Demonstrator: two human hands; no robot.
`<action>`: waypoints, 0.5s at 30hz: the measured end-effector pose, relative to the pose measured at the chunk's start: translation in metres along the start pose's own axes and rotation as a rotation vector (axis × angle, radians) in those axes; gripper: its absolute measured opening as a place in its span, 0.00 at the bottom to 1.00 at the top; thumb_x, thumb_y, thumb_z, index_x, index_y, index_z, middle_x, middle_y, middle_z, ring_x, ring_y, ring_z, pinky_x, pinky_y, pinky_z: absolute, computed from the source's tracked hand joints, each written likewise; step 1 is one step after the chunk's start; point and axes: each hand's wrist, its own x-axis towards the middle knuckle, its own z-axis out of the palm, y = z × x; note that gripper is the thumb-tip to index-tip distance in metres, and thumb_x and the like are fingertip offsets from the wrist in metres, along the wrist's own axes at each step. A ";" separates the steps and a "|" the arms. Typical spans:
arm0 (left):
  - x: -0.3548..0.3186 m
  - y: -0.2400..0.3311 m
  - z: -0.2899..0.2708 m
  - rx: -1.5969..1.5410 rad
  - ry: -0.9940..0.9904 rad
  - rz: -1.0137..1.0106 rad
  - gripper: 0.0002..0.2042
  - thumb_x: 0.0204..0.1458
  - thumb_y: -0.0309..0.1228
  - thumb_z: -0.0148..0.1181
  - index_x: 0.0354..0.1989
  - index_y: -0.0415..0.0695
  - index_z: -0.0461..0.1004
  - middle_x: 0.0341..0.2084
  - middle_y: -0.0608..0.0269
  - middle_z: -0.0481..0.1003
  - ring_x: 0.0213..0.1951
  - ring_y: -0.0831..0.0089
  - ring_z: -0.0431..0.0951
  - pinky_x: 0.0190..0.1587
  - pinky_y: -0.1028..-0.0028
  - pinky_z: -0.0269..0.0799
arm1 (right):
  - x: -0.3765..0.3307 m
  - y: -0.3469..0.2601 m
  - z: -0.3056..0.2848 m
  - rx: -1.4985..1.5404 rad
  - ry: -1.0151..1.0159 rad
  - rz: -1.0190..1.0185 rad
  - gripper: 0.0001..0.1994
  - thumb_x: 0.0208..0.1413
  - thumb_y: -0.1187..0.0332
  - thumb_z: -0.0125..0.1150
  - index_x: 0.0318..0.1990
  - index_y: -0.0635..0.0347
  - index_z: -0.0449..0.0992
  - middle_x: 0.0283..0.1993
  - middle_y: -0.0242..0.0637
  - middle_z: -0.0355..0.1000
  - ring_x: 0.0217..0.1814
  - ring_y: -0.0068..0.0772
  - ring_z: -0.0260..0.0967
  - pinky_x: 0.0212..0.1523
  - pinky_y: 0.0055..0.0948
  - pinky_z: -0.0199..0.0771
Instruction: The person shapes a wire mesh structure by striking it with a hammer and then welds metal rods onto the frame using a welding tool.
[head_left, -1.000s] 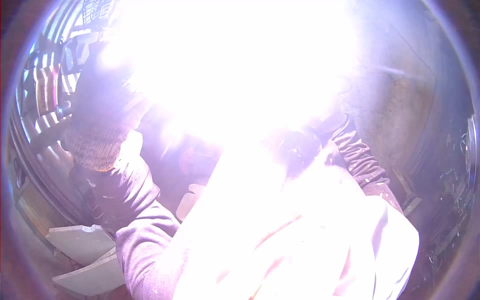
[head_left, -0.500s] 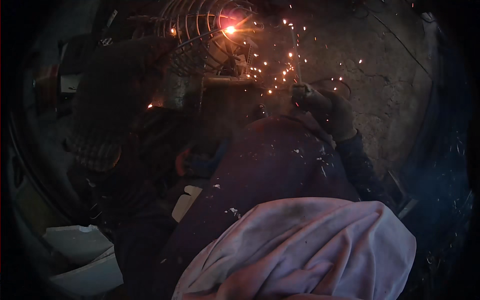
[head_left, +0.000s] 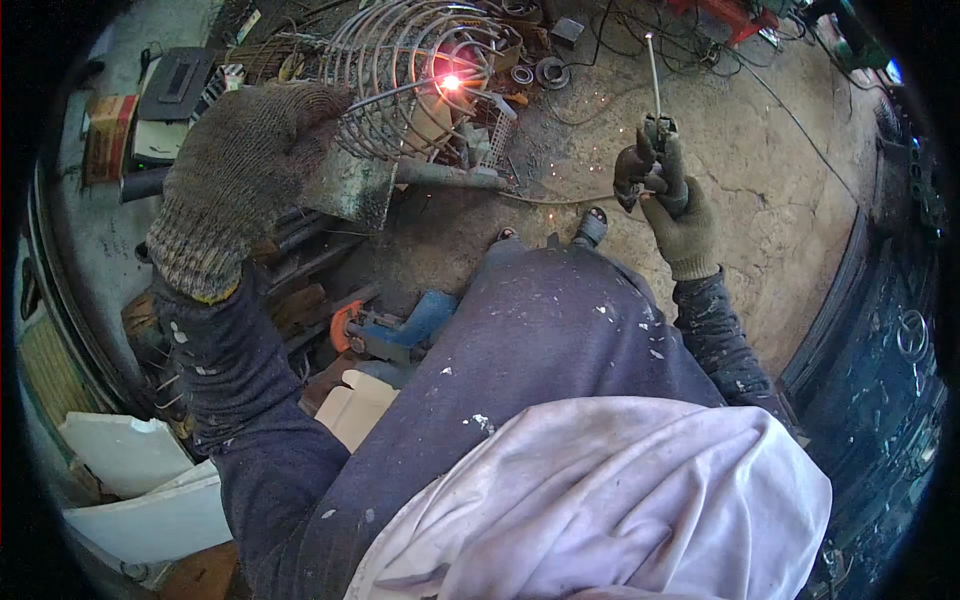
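A cage of curved metal rods (head_left: 372, 62) is at the top, with a spot on it glowing red and white (head_left: 451, 82). My left hand (head_left: 235, 170), in a knitted work glove, is closed around one end of a thin metal rod (head_left: 395, 94). That rod runs across the cage to the glowing spot. Over to the right, my gloved right hand (head_left: 683, 225) grips a welding electrode holder (head_left: 655, 165). A pale welding electrode (head_left: 654, 75) points up from its jaws, its tip apart from the cage.
Below the cage lie a metal pipe (head_left: 450, 174) and a metal plate (head_left: 358, 188). A blue and orange power tool (head_left: 390, 325) lies by my left leg. Metal rings (head_left: 552, 72) and cables (head_left: 800, 120) are on the concrete floor. White panels (head_left: 150, 510) stand at lower left.
The dark view has brightened and the sparks have thinned out. My right hand has shifted right with the electrode, farther from the glow. My left hand stays near the same place.
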 end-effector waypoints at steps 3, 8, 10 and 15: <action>-0.004 -0.004 -0.002 0.106 -0.006 0.067 0.15 0.62 0.36 0.60 0.54 0.46 0.81 0.41 0.52 0.83 0.41 0.54 0.84 0.45 0.61 0.79 | 0.011 0.007 -0.001 0.106 0.009 0.006 0.22 0.53 0.62 0.76 0.51 0.64 0.78 0.42 0.43 0.83 0.42 0.34 0.82 0.44 0.33 0.80; -0.033 0.022 -0.033 0.219 0.056 -0.024 0.14 0.59 0.33 0.62 0.52 0.45 0.81 0.40 0.51 0.83 0.40 0.52 0.83 0.45 0.61 0.78 | 0.033 0.004 -0.004 0.124 0.059 -0.018 0.22 0.53 0.62 0.76 0.51 0.64 0.78 0.42 0.41 0.83 0.41 0.29 0.80 0.44 0.32 0.79; -0.053 0.026 -0.061 0.066 0.027 -0.115 0.14 0.60 0.31 0.61 0.53 0.44 0.81 0.41 0.50 0.82 0.42 0.54 0.83 0.46 0.61 0.78 | 0.042 -0.010 -0.014 0.019 0.070 0.021 0.21 0.54 0.63 0.76 0.51 0.63 0.78 0.42 0.40 0.83 0.41 0.27 0.80 0.44 0.32 0.79; -0.107 -0.026 -0.059 -0.329 0.200 -0.284 0.19 0.59 0.30 0.63 0.59 0.43 0.78 0.50 0.50 0.82 0.48 0.58 0.83 0.51 0.65 0.77 | 0.074 -0.028 -0.042 0.162 0.276 -0.059 0.17 0.60 0.68 0.70 0.53 0.64 0.76 0.35 0.31 0.76 0.31 0.21 0.74 0.32 0.23 0.75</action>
